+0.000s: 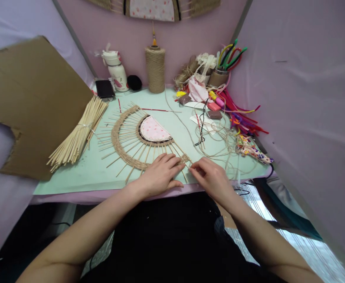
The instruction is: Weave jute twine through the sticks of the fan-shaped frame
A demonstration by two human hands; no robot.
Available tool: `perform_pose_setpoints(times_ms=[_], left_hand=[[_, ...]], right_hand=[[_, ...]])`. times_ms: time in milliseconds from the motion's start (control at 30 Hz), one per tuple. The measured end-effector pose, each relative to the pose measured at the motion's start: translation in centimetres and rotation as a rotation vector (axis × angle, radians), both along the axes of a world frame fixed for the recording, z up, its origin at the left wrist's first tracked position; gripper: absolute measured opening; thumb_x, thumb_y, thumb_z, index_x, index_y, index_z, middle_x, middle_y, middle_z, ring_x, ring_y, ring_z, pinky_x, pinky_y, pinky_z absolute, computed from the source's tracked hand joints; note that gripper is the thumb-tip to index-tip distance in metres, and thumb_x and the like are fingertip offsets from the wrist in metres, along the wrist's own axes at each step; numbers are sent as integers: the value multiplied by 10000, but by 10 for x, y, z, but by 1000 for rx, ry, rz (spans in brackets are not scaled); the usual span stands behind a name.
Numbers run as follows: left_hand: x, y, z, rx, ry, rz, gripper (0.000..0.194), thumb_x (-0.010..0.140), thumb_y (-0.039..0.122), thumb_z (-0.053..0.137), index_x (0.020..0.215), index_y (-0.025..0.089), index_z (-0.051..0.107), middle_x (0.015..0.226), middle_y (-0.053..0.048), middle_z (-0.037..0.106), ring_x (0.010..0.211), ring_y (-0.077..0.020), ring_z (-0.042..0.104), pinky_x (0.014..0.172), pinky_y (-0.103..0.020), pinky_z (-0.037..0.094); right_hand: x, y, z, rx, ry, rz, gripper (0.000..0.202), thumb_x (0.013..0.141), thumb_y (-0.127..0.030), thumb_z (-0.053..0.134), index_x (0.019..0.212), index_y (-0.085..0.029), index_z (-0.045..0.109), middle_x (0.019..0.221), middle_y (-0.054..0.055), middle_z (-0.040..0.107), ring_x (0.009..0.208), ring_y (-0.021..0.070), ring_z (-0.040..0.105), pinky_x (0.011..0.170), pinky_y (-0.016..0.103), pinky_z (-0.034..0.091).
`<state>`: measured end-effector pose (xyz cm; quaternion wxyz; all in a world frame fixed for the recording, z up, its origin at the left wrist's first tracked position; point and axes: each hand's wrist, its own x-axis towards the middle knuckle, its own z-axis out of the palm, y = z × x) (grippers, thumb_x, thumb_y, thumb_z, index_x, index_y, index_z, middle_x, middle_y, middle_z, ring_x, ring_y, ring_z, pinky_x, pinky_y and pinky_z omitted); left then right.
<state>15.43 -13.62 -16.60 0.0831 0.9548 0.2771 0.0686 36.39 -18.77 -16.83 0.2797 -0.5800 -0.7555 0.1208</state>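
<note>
A half-round woven piece [119,146] of thin sticks and tan twine lies on the pale green table, with a pink patterned fabric centre [154,129] edged in black and tan. My left hand [162,173] rests flat on its lower right part, fingers spread over the sticks and woven band. At the band's right end, my right hand [210,175] has thumb and fingers pinched together by a stick tip. What is between those fingertips is too small to tell. Loose tan twine [219,141] lies tangled to the right.
A bundle of sticks [79,133] and a cardboard sheet [42,98] are at the left. Behind stand a bottle [117,72], a twine spool [155,70] and a tin [218,78] with scissors. Coloured pipe cleaners [243,118] lie at the right.
</note>
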Motion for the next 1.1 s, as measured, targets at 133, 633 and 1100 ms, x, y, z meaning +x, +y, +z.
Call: perform_pose_setpoints(times_ms=[133, 633, 1100], left_hand=[[-1, 0, -2, 1, -11, -5, 653, 895, 607, 474, 1367, 159, 525, 1351, -148, 535, 1296, -315, 405, 1117, -508, 291], [11, 20, 18, -148, -33, -11, 304, 982, 314, 430, 1091, 195, 687, 1061, -85, 615, 1024, -224, 543, 919, -381, 427], [19, 37, 16, -325, -188, 95, 162, 863, 140, 504, 950, 153, 640, 933, -55, 673, 875, -185, 611, 799, -304, 472]], right_hand=[[-6, -17, -7, 0, -81, 41, 163, 947, -217, 475, 935, -204, 637, 832, 52, 627, 737, 174, 606, 673, 287, 459], [-8, -11, -5, -4, -11, 32, 223, 956, -214, 460, 1067, -198, 653, 872, 70, 622, 793, 192, 605, 718, 307, 492], [-12, -12, -13, 6, -136, 136, 267, 972, -189, 423, 1149, -196, 622, 897, 89, 586, 842, 223, 561, 761, 354, 492]])
